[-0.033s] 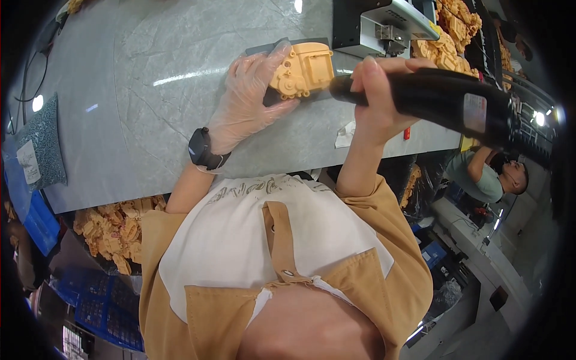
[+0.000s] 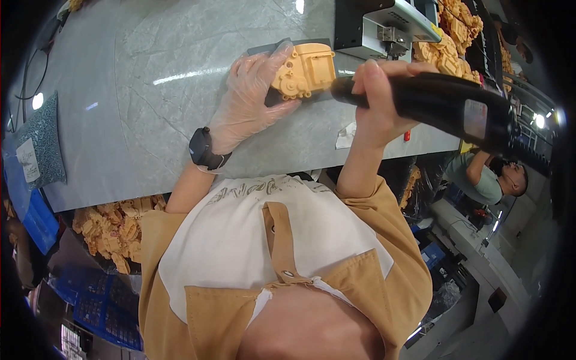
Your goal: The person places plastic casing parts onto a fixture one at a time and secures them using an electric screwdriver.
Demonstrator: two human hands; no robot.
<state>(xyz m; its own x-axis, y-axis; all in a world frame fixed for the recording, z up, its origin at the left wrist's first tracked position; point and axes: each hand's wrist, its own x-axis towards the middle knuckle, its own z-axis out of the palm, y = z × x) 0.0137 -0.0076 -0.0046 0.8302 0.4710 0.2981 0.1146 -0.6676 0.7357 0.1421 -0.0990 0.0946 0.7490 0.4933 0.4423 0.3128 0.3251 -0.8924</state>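
In a clear plastic glove, my left hand (image 2: pixel 249 96) wraps its fingers round the left side of a yellow-orange plastic housing (image 2: pixel 306 71) with round bosses and a raised rectangular part. The housing lies on a dark grey block (image 2: pixel 259 50), mostly hidden beneath it and my hand. Bare, my right hand (image 2: pixel 381 99) is closed round a black electric screwdriver (image 2: pixel 447 105). Its narrow end is at the housing's lower right edge; whether they touch, I cannot tell. The tool's ribbed cable end reaches the right rim.
A black and silver machine (image 2: pixel 384 30) stands behind my right hand, beside piled yellow parts (image 2: pixel 447 57). A scrap of white paper (image 2: pixel 345 136) lies on the grey table (image 2: pixel 156 132). At left are a bag of small dark pieces (image 2: pixel 45 144) and more parts (image 2: pixel 114 231). A co-worker (image 2: pixel 483 177) is at right.
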